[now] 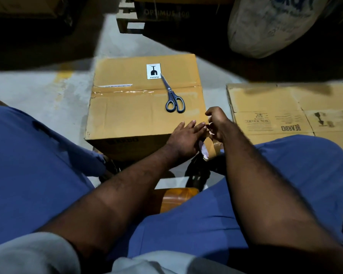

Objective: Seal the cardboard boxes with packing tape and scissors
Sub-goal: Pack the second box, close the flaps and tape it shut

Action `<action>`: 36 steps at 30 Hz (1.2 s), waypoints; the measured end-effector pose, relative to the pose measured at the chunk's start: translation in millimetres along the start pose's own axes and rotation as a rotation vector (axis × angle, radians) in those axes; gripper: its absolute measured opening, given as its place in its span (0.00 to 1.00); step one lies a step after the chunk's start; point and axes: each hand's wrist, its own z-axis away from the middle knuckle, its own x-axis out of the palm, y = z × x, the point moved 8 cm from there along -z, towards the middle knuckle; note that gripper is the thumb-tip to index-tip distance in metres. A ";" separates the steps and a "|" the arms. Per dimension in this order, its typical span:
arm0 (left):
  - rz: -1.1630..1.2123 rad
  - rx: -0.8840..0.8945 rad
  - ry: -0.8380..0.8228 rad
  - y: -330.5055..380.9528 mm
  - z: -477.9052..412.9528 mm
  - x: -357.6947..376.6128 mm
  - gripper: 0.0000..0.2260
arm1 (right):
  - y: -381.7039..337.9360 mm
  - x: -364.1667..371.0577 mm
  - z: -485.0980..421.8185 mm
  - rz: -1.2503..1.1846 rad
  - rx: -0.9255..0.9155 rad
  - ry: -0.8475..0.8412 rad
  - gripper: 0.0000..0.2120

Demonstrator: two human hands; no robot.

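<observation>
A closed cardboard box [127, 113] stands on the floor between my knees, with clear tape along its top seam and a white fragile label. Grey-handled scissors [172, 95] lie shut on its top, right of the middle. At the box's near right corner my left hand [184, 137] lies flat, fingers pressing on a strip of brown packing tape [213, 148]. My right hand [218, 123] is curled around the tape's end just above that corner. The tape roll itself is mostly hidden under my hands.
A flattened cardboard box [289, 109] lies on the floor to the right. A pallet with dark boxes [162, 14] stands at the back, a big grey sack [275, 26] at the back right. My blue-trousered knees flank the box. An orange object [176, 196] sits below.
</observation>
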 end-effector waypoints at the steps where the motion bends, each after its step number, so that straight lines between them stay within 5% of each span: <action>1: 0.041 -0.027 0.010 -7.0 -2.3 -8.2 0.30 | -6.8 -2.5 1.1 0.054 -0.046 0.047 0.15; 4: 0.194 -0.251 0.246 -46.7 -7.2 -48.5 0.20 | -37.2 -16.7 0.6 0.316 -0.222 0.292 0.17; 6: 0.228 -0.455 0.383 -78.2 -8.5 -65.9 0.17 | -49.1 -19.6 -2.6 0.240 -0.262 0.267 0.19; 10: 0.336 -0.755 0.228 -109.4 -19.7 -63.7 0.24 | -52.2 -19.4 -15.6 0.007 -0.256 0.077 0.14; 19: 0.651 -1.071 0.215 -119.9 -28.3 -55.7 0.30 | -63.7 -16.7 -21.2 0.050 -0.352 0.070 0.12; 25: 0.990 -0.990 0.204 -95.5 -25.1 -37.2 0.12 | -69.9 -3.0 -10.4 0.190 -0.415 0.007 0.10; 36: 1.590 -0.590 0.287 -12.0 -13.4 -58.1 0.03 | -85.3 -12.8 21.5 0.505 -0.496 0.001 0.07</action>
